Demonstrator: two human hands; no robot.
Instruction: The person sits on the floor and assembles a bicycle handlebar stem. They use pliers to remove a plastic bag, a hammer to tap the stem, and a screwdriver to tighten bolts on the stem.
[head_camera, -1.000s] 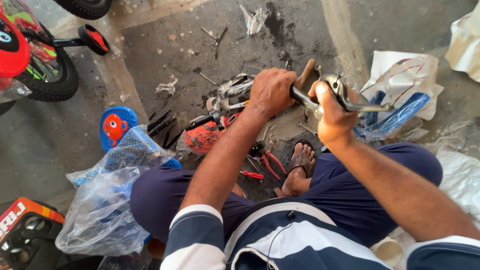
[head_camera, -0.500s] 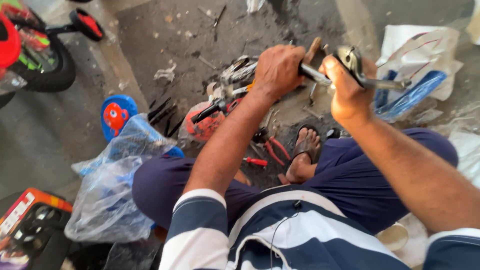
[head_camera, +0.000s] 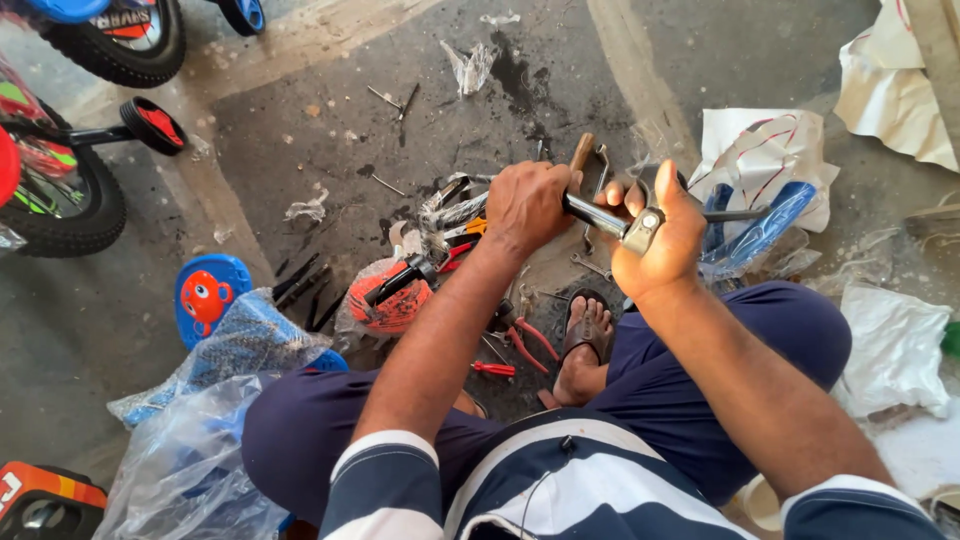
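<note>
Both hands clamped on a metal bar, held over a littered concrete floor.

The left hand (head_camera: 527, 205) wraps knuckles-up round the dark metal bar (head_camera: 598, 215); the right hand (head_camera: 660, 245) is closed on its silvery clamp end (head_camera: 642, 231), thumb raised. The bar runs slantwise between them, above the sandalled foot (head_camera: 583, 335). Its far end vanishes behind the right hand, against a blue part in clear plastic wrap (head_camera: 755, 235). Red-handled pliers (head_camera: 528, 343) lie below, half hidden by the left forearm.
</note>
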